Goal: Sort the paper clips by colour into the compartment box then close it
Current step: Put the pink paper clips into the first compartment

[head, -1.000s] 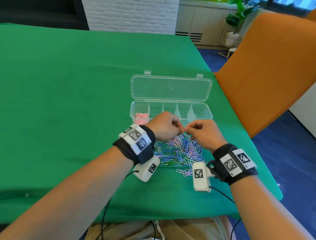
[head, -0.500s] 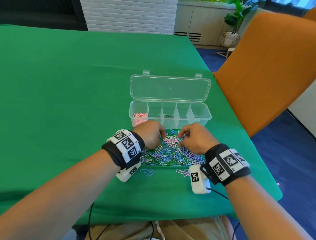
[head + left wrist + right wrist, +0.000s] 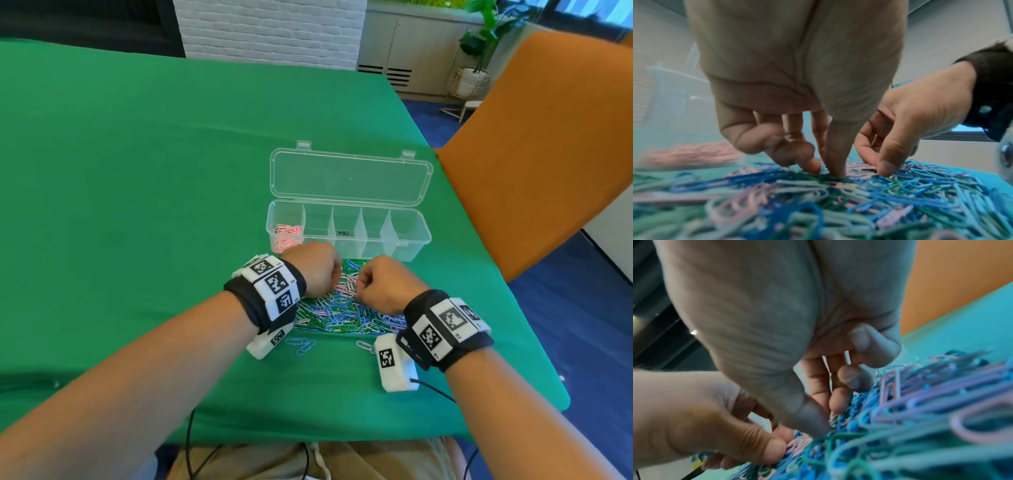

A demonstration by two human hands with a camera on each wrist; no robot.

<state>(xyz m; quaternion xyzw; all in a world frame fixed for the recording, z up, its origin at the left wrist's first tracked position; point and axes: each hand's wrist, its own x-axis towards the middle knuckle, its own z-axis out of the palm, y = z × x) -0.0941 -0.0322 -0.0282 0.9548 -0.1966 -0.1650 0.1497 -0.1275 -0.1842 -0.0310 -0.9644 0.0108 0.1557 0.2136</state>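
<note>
A heap of mixed paper clips [image 3: 342,317] in pink, blue, green and lilac lies on the green table, just in front of the clear compartment box [image 3: 411,236]. The box lid [image 3: 351,178] is folded back flat. Pink clips [image 3: 286,236] fill the leftmost compartment; the others look bare. My left hand [image 3: 334,277] is curled over the far edge of the heap, and its thumb and forefinger [image 3: 826,170] pinch pink clips. My right hand [image 3: 358,282] sits close beside it, its thumb and fingers [image 3: 830,417] likewise nipping at clips in the heap.
A few stray blue clips [image 3: 301,344] and a pale one [image 3: 364,346] lie nearer to me than the heap. An orange chair back [image 3: 548,144] stands at the table's right edge. Green cloth [image 3: 137,205] stretches wide to the left.
Both hands have dropped from just above the heap, where their fingertips met, down onto its far edge. The fingertips now dig into the clips.
</note>
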